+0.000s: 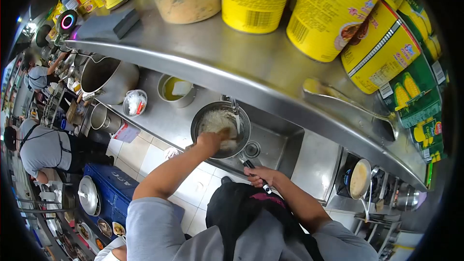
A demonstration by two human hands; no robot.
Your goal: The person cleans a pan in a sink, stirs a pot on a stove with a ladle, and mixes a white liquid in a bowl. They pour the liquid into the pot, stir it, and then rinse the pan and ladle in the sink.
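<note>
A dark round frying pan (198, 121) hangs over the sink (280, 137), its inside covered with whitish, foamy water. From the faucet (234, 105) a stream runs down into it. My right hand (263, 176) is closed around the pan's black handle (248, 164). Inside the pan, my left hand (209, 143) is closed on a brown scrubber (224, 134) pressed near the pan's middle. Its exact kind is blurred, and my hand hides part of it.
Left of the sink stand a pot of yellow liquid (169, 92), a small white-filled bowl (135, 102) and a large stockpot (104, 79). Overhead, a steel shelf (193, 50) carries yellow cans (256, 0) and a ladle (353, 104). A pan (360, 179) sits on the right-hand stove. Co-workers (46, 145) stand at left.
</note>
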